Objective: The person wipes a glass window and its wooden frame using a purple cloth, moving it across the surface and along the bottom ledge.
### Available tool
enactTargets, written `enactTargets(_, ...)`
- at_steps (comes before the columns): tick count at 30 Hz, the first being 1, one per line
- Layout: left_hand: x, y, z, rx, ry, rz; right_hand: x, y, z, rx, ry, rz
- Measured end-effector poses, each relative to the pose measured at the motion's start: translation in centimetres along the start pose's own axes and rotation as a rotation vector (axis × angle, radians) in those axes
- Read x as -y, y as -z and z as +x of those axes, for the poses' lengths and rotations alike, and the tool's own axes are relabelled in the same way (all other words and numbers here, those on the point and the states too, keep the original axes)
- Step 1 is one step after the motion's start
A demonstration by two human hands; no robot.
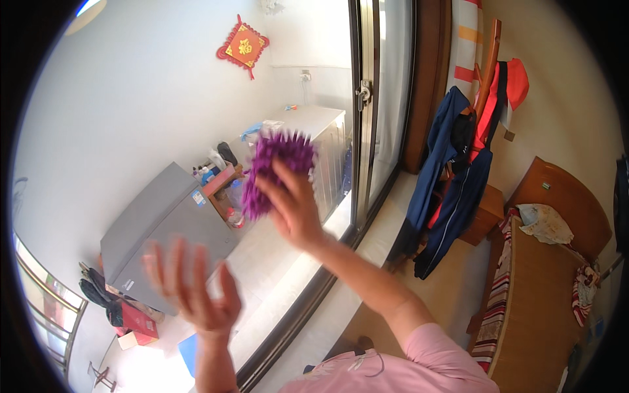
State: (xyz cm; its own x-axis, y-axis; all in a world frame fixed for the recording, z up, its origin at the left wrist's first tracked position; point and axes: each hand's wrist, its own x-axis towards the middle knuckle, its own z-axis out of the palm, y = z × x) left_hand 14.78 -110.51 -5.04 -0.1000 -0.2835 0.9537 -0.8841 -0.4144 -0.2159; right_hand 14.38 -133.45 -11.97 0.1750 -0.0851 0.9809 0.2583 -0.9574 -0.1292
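A purple chenille cleaning mitt or cloth (287, 154) is held up by my right hand (295, 209), whose fingers press on it from the near side. Whether the mitt touches a glass pane cannot be told. My left hand (196, 290) is raised at the lower left, palm up with fingers apart and blurred, and holds nothing. Right of the mitt runs the metal frame of a sliding glass door or window (364, 147), with a latch (363, 95) on it.
Beyond the frame stand a grey refrigerator (167, 221), a white cabinet (309, 118) and a red box (135, 322). A wooden coat rack (489, 73) with hanging clothes and a bed (540, 294) are on the right. A dark sill track (304, 304) crosses below my right arm.
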Motion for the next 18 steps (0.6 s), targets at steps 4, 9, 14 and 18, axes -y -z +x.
enactTargets(4,5.5,1.8,6.8,-0.136,-0.069,0.452,-6.4,1.7,7.3,-0.191,-0.191,0.025)
enactTargets(9,8.6,1.8,11.1,-0.144,-0.086,0.674,-7.4,1.3,0.5,-0.162,-0.224,-0.052)
enactTargets(14,8.4,1.0,11.2,-0.146,-0.069,0.731,-1.4,1.7,-2.1,0.128,0.104,0.067)
enactTargets(18,8.5,1.3,11.2,-0.128,-0.054,0.776,2.3,0.7,6.8,0.034,0.417,0.139)
